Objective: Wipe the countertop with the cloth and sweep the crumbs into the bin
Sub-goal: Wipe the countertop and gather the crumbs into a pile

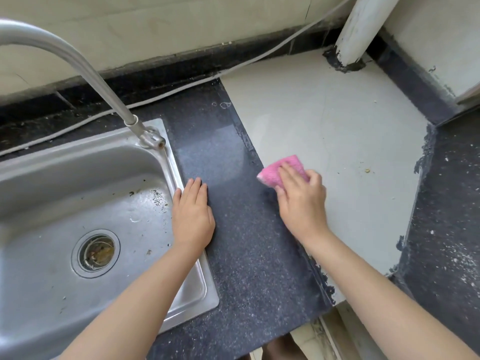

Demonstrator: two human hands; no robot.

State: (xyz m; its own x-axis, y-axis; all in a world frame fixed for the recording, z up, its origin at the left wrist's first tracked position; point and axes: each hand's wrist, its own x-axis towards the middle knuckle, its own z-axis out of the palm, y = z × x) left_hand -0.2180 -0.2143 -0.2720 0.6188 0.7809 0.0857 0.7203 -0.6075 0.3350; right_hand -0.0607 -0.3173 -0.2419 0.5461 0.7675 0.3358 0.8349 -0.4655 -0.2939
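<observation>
A pink cloth (pixel 275 170) lies folded on the seam between the dark speckled countertop (pixel 249 255) and the pale tiled section (pixel 337 141). My right hand (pixel 302 201) presses flat on top of the cloth, fingers straight and pointing up-left. My left hand (pixel 192 216) rests flat on the dark countertop by the sink's right rim, fingers together. A few crumbs (pixel 367 170) lie on the pale section to the right of the cloth. No bin is in view.
A steel sink (pixel 181 294) with a drain strainer (pixel 96 253) fills the left, with a curved tap (pixel 104 87) over it. A white cable (pixel 207 76) runs along the back wall. A white pipe (pixel 361 29) rises at the back right. More dark countertop with white specks (pixel 452 242) lies at the right.
</observation>
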